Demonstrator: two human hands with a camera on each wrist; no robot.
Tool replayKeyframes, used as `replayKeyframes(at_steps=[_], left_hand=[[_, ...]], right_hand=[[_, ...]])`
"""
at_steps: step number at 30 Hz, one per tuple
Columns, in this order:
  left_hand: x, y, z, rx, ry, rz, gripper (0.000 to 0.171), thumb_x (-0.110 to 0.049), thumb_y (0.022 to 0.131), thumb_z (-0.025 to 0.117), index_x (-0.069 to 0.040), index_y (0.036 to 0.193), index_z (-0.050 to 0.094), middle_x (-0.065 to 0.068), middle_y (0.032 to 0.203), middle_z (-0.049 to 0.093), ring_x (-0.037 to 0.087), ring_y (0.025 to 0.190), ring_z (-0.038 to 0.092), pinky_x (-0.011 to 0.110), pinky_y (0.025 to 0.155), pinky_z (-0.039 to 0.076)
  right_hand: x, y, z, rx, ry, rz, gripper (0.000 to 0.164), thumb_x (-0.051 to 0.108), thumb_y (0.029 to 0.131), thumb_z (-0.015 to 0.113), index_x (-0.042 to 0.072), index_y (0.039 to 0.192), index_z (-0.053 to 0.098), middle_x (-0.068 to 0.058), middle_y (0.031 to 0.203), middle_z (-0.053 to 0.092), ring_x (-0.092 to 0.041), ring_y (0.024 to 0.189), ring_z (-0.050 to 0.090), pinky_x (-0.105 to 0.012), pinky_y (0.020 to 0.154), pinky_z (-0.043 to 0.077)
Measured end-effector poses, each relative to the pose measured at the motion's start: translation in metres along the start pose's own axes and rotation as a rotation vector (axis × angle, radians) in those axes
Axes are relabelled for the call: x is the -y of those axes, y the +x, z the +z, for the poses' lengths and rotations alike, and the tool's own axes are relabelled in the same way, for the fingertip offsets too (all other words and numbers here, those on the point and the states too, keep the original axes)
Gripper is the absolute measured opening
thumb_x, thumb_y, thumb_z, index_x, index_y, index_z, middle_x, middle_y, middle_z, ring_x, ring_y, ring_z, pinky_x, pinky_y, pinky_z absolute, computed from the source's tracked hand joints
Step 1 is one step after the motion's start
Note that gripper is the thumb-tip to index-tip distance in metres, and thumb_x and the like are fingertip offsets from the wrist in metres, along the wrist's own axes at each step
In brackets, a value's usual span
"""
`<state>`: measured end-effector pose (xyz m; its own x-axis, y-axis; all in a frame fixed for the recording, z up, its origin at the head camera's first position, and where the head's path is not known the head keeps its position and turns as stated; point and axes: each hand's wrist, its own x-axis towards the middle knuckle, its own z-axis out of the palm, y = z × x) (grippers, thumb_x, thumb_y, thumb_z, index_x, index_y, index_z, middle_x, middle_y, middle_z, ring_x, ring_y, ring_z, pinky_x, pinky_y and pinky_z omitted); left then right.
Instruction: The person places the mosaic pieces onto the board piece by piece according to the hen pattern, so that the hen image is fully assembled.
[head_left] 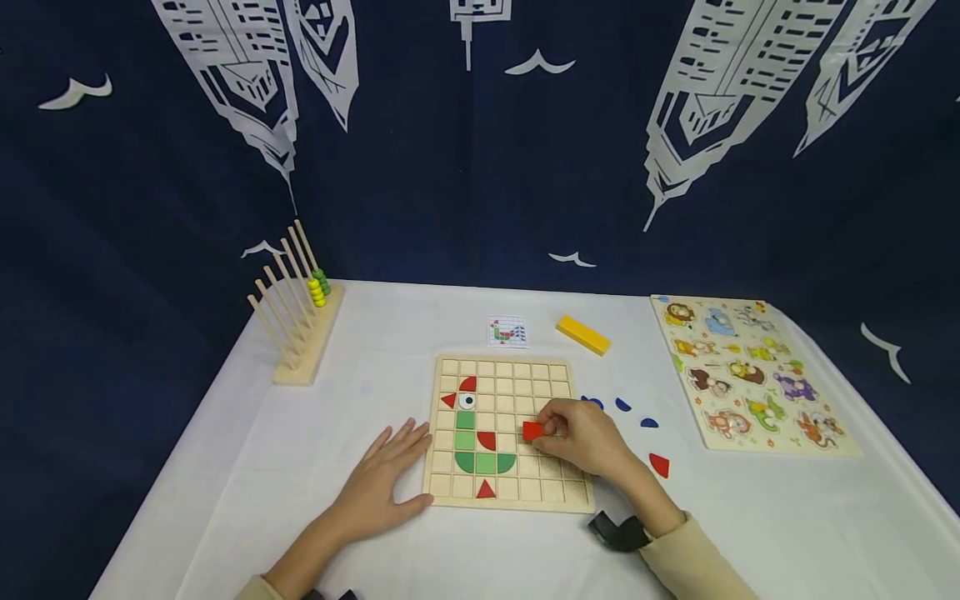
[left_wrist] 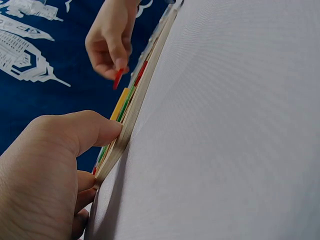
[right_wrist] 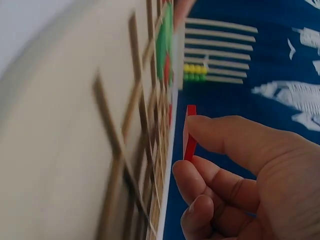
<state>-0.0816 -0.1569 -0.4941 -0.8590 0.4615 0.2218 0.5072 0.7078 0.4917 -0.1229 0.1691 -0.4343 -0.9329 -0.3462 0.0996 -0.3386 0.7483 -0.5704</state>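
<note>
Over the right half of the wooden grid board (head_left: 536, 493), my right hand (head_left: 587, 435) pinches a red square tile (head_left: 531, 431) between thumb and fingers. The right wrist view shows the same tile (right_wrist: 190, 135) edge-on, apart from the board's surface. My left hand (head_left: 375, 493) lies with fingers spread at the board's left edge, its thumb (left_wrist: 102, 129) against the side. Set in the grid are green tiles (head_left: 465, 440), several red pieces (head_left: 486, 489) and an eye tile (head_left: 467, 401), forming a bird-like shape.
Right of the board lie blue half-round pieces (head_left: 649, 422) and a red piece (head_left: 659, 465). Behind it are a small pattern card (head_left: 507, 332) and a yellow block (head_left: 582, 334). A peg abacus (head_left: 307, 342) stands left; an animal puzzle (head_left: 750, 375) lies right.
</note>
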Motion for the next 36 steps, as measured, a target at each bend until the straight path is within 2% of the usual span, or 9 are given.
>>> replayKeyframes(at_steps=[7,15,28,36], left_hand=[[-0.002,0.001,-0.001,-0.009,0.005,0.013,0.078,-0.038,0.074,0.076,-0.006,0.141,0.052,0.002,0.152,0.045,0.022,0.146,0.033,0.044,0.12,0.018],[-0.002,0.001,-0.001,-0.002,0.006,0.011,0.078,-0.038,0.074,0.076,-0.006,0.141,0.052,0.002,0.153,0.044,0.022,0.147,0.032,0.043,0.12,0.018],[-0.002,0.002,-0.001,0.002,0.009,0.011,0.078,-0.038,0.075,0.076,-0.006,0.141,0.052,0.002,0.153,0.044,0.022,0.147,0.032,0.043,0.12,0.017],[-0.001,0.0,-0.001,0.002,0.01,0.009,0.078,-0.039,0.075,0.076,-0.006,0.141,0.052,0.002,0.153,0.044,0.022,0.147,0.032,0.043,0.12,0.017]], right_hand=[[0.012,0.007,0.02,0.04,-0.024,-0.017,0.019,0.015,0.073,0.082,0.013,0.084,0.068,0.01,0.07,0.058,-0.003,0.064,0.048,-0.018,0.059,0.04],[0.013,0.01,0.027,0.044,-0.004,-0.016,0.017,0.015,0.074,0.081,0.014,0.085,0.068,0.009,0.072,0.059,-0.006,0.068,0.052,-0.018,0.061,0.041],[0.014,0.007,0.027,0.041,0.007,-0.038,0.016,0.016,0.076,0.08,0.013,0.087,0.069,0.011,0.073,0.058,-0.004,0.063,0.048,-0.017,0.057,0.04],[0.002,-0.008,0.012,-0.008,0.037,-0.006,0.017,0.016,0.077,0.081,0.012,0.091,0.071,0.011,0.075,0.059,-0.001,0.06,0.045,-0.017,0.053,0.04]])
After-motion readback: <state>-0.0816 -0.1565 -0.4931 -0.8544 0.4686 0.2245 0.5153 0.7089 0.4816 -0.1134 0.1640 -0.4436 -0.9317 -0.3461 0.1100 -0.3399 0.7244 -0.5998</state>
